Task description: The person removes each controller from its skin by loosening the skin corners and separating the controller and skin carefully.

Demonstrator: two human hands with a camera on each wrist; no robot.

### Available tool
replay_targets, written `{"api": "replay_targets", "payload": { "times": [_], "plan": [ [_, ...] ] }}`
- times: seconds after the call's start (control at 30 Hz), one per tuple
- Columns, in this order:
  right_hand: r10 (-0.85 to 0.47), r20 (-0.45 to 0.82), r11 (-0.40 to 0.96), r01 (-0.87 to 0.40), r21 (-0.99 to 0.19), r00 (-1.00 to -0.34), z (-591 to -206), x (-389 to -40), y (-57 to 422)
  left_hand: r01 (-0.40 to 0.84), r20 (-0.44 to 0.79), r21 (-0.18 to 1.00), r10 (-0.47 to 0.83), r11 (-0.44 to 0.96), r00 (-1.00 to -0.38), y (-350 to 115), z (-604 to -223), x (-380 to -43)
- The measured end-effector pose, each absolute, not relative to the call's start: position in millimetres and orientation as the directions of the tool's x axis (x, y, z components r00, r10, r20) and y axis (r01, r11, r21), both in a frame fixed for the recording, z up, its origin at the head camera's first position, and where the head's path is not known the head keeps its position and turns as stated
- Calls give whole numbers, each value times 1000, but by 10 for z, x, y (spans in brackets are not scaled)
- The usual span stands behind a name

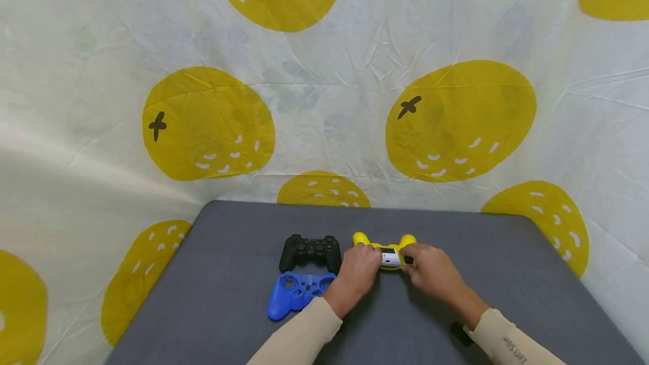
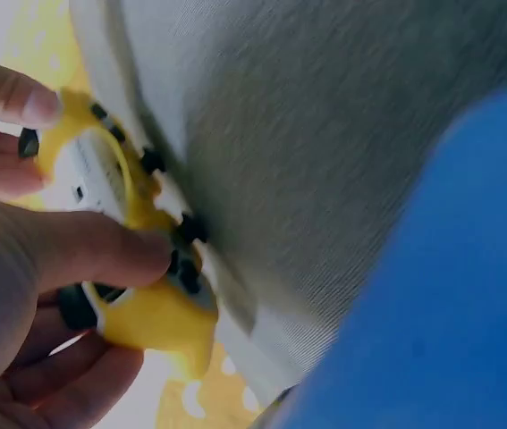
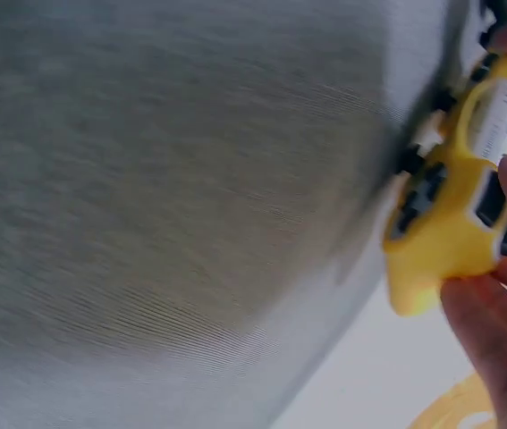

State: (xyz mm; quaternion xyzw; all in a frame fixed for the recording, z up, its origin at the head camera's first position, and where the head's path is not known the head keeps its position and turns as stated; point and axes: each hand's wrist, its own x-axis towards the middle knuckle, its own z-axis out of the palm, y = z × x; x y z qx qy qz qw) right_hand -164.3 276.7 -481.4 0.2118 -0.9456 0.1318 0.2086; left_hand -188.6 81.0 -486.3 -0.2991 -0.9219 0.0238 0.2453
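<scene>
Two hands, the left hand (image 1: 361, 266) and right hand (image 1: 435, 270), pinch opposite sides of a white controller (image 1: 390, 258) in a yellow cover (image 1: 360, 238), toward the far edge of the grey table (image 1: 223, 275). To its left sits a black controller (image 1: 308, 248); just nearer lies a blue cover (image 1: 290, 296), partly hidden by the left wrist (image 1: 333, 300). Behind hangs yellow-patterned cloth (image 1: 329, 123).

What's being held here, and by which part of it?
A yellow-covered white controller: the left hand and right hand grip opposite ends, near the shoulder buttons.
</scene>
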Motion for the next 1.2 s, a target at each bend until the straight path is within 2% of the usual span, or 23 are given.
{"api": "replay_targets", "payload": {
  "times": [0.1,0.27,0.4,0.6,0.77,0.93,1.03,1.2],
  "plan": [
    [-355,395,877,-449,-173,-847,-4733,-1653,2761,541,396,-185,566,821,-723,815,-4814,-1953],
    [-411,288,879,-460,-128,-865,-4619,-1705,2744,559,351,-179,584,809,-732,824,-4766,-2012],
    [-509,204,850,-526,-37,-837,-4523,-1771,2710,568,339,-179,593,803,-731,815,-4741,-2017],
    [-645,99,764,-642,64,-758,-4419,-1898,2631,567,320,-183,594,803,-738,802,-4710,-2019],
    [-632,12,770,-626,122,-775,-4374,-1940,2556,588,307,-173,610,790,-730,822,-4699,-2028],
    [-619,0,772,-608,188,-786,-4366,-1942,2540,593,297,-175,616,786,-729,845,-4677,-2032],
    [-630,-11,763,-622,178,-776,-4355,-1952,2558,588,287,-182,615,788,-735,847,-4677,-2032],
    [-622,-69,780,-625,35,-780,-4316,-1986,2637,582,257,-199,615,788,-745,833,-4681,-2048]
  ]
}}
